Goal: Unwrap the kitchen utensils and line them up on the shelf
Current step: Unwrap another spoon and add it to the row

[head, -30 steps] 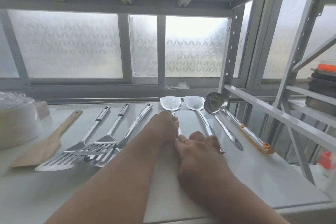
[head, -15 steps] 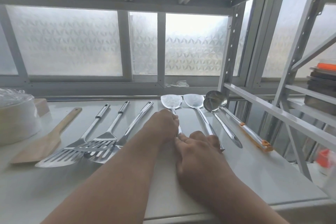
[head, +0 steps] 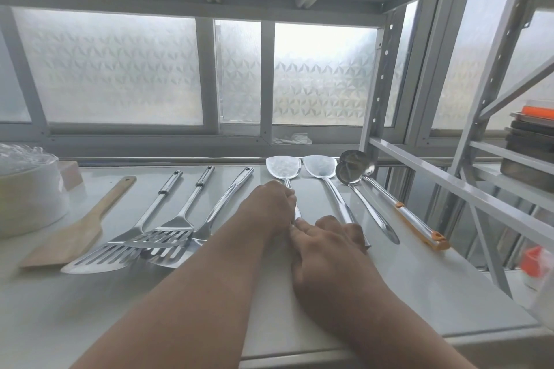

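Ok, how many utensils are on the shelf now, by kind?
Wooden spatula: 1
Slotted turners: 3
Solid turners: 2
Ladles: 2
Total: 8

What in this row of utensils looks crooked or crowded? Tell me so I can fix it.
The three slotted turners left of the left hand fan out with their heads overlapping instead of lying apart. At the far right, the two ladles sit with their bowls overlapping. The wooden spatula and two solid turners look evenly laid.
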`<state>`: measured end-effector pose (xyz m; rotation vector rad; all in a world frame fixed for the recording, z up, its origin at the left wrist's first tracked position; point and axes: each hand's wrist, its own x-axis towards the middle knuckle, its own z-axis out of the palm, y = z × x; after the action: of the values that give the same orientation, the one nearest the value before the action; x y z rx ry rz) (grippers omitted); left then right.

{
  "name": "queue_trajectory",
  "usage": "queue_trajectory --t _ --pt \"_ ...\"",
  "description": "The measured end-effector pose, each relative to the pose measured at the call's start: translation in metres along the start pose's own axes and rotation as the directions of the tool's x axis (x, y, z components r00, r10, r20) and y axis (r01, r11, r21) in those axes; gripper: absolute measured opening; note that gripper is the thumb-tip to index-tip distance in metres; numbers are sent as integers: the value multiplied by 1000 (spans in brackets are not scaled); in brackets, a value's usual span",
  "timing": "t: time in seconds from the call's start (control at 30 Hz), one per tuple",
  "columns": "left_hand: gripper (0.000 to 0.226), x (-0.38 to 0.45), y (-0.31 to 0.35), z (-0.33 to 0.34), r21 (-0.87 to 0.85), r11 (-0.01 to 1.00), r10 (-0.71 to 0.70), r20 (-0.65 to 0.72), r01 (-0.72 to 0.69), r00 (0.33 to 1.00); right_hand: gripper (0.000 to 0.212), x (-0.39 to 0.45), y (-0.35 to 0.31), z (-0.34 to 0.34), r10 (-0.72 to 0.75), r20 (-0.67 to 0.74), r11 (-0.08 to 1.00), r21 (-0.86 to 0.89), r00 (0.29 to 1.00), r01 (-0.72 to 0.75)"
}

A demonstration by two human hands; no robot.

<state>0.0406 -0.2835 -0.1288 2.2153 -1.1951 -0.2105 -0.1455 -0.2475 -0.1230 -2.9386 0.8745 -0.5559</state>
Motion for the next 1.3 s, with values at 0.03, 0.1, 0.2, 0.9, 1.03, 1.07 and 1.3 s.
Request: queue_trajectory --t 0.03,0.1,0.2,0.9,1.03,1.07,1.3 --pt "32 0 -1 1 -8 1000 -1 -5 0 1000 55 0 0 0 0 1 1000 0 1000 0" --pt "32 0 -1 1 -16 1000 2 -8 -2 1000 53 -1 0 -1 0 0 1000 6 1000 0" --pt "29 2 -3 2 -11 1000 16 -4 -16 1000 52 -1 0 -1 5 -7 1000 19 1000 -5" --pt "42 -8 2 -3 -53 998 44 -19 -45 999 31 -2 1 1 19 -68 999 36 997 -17" --pt "41 -6 -1 -1 -50 998 41 -21 -42 999 30 -2 2 4 16 -97 999 40 995 -12" --pt "40 -6 -1 -1 -48 998 41 -23 -42 999 31 -2 3 4 14 -99 999 41 995 -10" --pt "37 -10 3 -5 -51 998 37 -21 -38 999 36 3 6 4 26 -82 996 84 996 -19"
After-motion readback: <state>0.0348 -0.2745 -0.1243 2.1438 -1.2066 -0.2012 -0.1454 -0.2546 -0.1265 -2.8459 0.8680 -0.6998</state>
